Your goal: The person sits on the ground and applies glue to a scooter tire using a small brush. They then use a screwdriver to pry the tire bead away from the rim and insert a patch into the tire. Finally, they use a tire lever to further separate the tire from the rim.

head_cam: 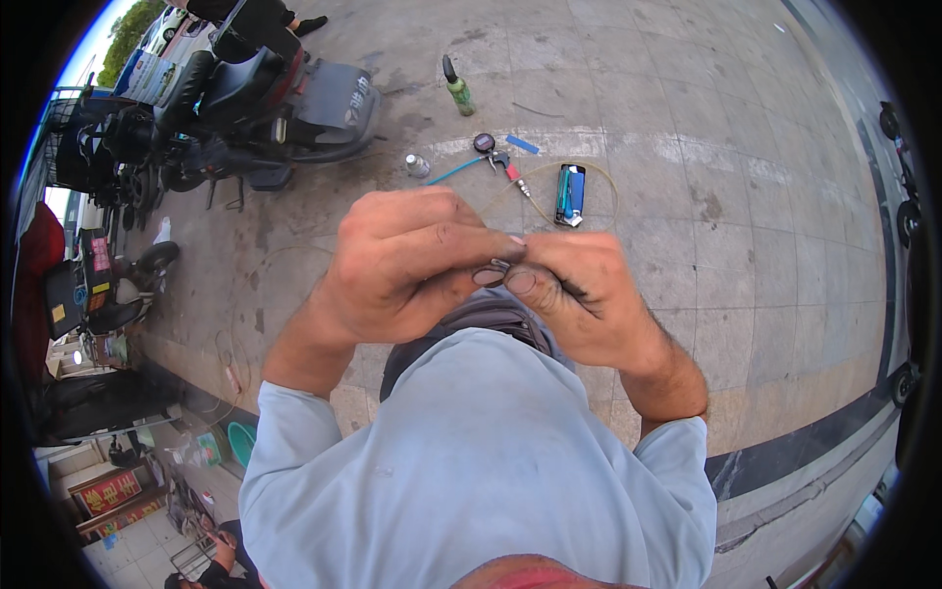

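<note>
My left hand (pixel 412 269) and my right hand (pixel 589 294) meet in front of my chest. Pinched between their fingertips is a small shiny metal piece (pixel 500 263), mostly hidden, so its kind cannot be made out. Dark grime marks the thumbs and fingers. Past my hands, on the paving, lies an air inflator gun (pixel 503 160) with a round gauge (pixel 483 142) and a blue hose (pixel 455 170). A blue flat strip (pixel 522 143) is beside it. An open dark case (pixel 570 195) with blue and teal items sits to the right, ringed by a yellowish air hose (pixel 617 188).
A green bottle with a black top (pixel 460 96) and a small clear bottle (pixel 416 166) stand on the floor. Electric scooters (pixel 324 110) line the left. A teal basin (pixel 241 443) is at lower left, near another person's hand (pixel 223 548). Wheels (pixel 909 221) show at far right.
</note>
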Demonstrator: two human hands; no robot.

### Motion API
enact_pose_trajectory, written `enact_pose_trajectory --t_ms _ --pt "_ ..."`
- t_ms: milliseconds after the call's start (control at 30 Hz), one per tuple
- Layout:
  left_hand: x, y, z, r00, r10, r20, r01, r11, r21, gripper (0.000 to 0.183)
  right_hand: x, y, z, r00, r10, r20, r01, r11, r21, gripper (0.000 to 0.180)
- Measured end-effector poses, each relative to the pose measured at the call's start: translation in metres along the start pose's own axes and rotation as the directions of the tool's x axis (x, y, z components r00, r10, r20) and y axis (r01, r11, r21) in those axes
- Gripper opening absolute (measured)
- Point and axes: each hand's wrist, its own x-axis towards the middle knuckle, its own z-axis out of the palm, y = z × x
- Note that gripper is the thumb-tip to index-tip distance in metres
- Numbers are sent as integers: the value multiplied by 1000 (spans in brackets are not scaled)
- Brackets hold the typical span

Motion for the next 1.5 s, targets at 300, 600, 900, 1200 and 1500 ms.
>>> enact_pose_trajectory --t_ms 300,600,900,1200,1500 --pt "10 -9 -1 998 5 58 -9 998 69 23 3 11 -7 998 66 21 -67 996 58 25" --pt "4 -15 -1 995 -79 56 77 996 44 25 10 10 -13 990 108 94 -118 987 107 28" --pt "7 -31 5 971 85 -221 -42 980 193 35 19 15 -9 977 204 57 -211 954 212 37" --pt "-7 -24 25 964 -173 -203 167 985 -48 22 14 23 0 970 234 -59 -224 963 149 45" --pt "-4 -26 23 981 -103 -165 102 995 -19 15 10 27 3 961 268 -64 -248 942 228 45"
